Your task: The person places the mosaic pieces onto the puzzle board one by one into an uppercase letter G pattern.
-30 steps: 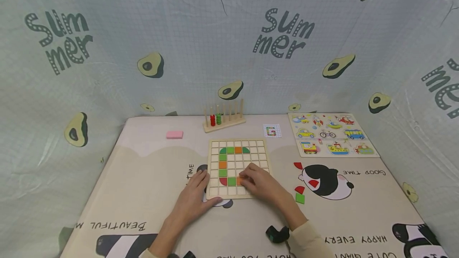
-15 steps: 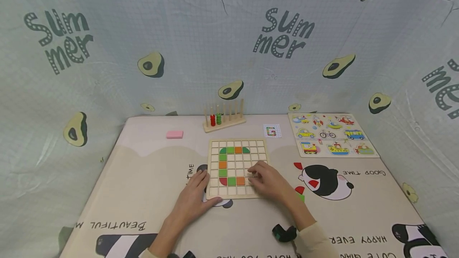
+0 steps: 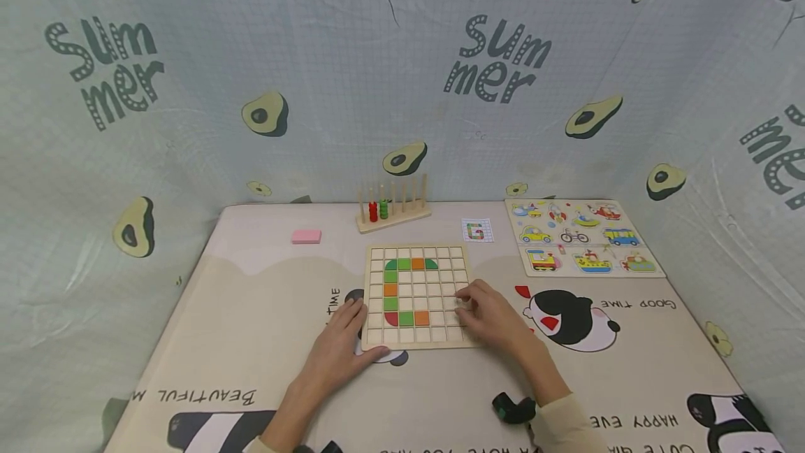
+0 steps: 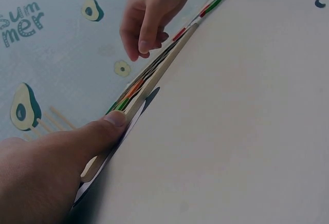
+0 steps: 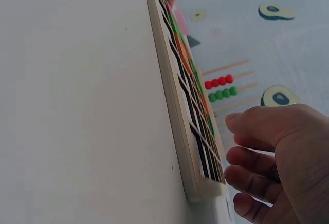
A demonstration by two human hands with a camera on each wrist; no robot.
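A wooden grid board (image 3: pixel 448 336) lies in the middle of the table, with green, orange and red tiles forming a C-like outline. An orange tile (image 3: pixel 422 318) ends the bottom row, beside a green square. My left hand (image 3: pixel 339 341) rests at the board's near left corner, fingers along the left side and thumb along the front edge. Over the board's right edge is my right hand (image 3: pixel 493 317), fingers loosely bent; the right wrist view shows nothing between its thumb (image 5: pixel 252 124) and fingers. Red quarter-round tiles (image 3: pixel 523 291) lie to its right, one mostly hidden by that hand.
Behind the board stand a peg rack (image 3: pixel 394 217) with red and green beads, a pink block (image 3: pixel 306 237) and a small pattern card (image 3: pixel 478 230). A vehicle picture puzzle (image 3: pixel 588 238) lies at the back right. Patterned curtains border the table.
My right hand has left the orange tile, which now sits in the bottom row, and has moved right to the board's edge. The left hand has stayed in place.
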